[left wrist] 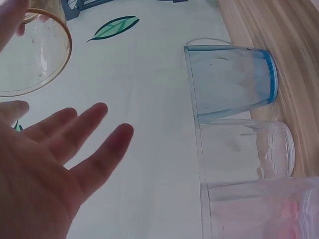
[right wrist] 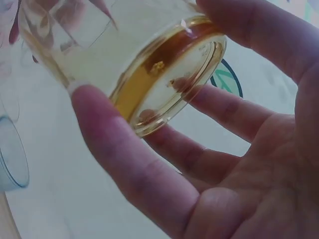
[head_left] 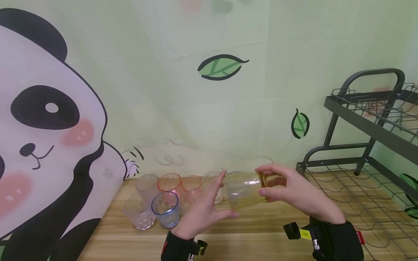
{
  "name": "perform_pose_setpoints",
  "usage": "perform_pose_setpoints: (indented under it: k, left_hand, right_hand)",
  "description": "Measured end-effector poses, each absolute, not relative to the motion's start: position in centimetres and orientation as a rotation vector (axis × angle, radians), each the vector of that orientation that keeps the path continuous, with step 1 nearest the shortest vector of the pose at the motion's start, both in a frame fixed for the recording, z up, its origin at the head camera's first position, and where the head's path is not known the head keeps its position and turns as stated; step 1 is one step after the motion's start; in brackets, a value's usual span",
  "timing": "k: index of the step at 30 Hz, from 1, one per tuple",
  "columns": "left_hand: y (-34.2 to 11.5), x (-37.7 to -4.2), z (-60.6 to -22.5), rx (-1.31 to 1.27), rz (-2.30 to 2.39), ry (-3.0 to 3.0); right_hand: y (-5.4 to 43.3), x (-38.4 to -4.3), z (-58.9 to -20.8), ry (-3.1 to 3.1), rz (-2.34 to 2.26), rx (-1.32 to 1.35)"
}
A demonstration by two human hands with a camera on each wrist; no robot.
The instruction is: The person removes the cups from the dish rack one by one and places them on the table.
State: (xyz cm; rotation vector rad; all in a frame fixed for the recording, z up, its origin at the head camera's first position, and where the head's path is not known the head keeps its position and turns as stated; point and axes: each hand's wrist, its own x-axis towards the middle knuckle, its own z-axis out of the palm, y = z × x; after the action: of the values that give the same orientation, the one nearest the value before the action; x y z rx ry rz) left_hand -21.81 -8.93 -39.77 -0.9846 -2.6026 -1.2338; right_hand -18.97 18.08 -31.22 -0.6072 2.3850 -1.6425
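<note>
A yellow-tinted drinking glass (head_left: 243,190) is held on its side above the table, its mouth toward the left. My right hand (head_left: 294,188) grips it around the thick amber base (right wrist: 144,79), with thumb and fingers on opposite sides. Near the mouth, my left hand (head_left: 207,208) has its fingers spread; in the left wrist view this hand (left wrist: 45,169) stands apart from the glass rim (left wrist: 69,47). Beside and behind the left hand are a blue-rimmed glass (head_left: 166,210), a clear glass (head_left: 139,214) and two red-rimmed glasses, one (head_left: 169,181) left of the other (head_left: 192,186).
More clear glasses (head_left: 147,185) stand at the back of the wooden table (head_left: 254,239), along with a blue glass (left wrist: 232,82) partly hidden behind the held one. To the right is a black two-tier wire rack (head_left: 365,157). A printed panda cloth (head_left: 163,90) hangs behind.
</note>
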Motion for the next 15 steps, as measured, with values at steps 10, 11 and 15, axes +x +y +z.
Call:
perform_pose_setpoints:
  k: [10, 11, 15]
  left_hand:
    - [-8.5, -21.3, -39.1, -1.186, -1.482, -2.338]
    - [-8.5, -21.3, -39.0, -1.218, -1.498, -2.298]
    - [-8.4, -20.9, -38.6, -1.302, -1.502, -2.191]
  right_hand:
    - [19.1, -18.4, -33.9, 2.199, -1.894, -0.649]
    - [19.2, -18.5, -34.2, 2.169, -1.926, -0.666]
    - [19.4, -18.7, -35.5, 2.032, -2.017, -0.736]
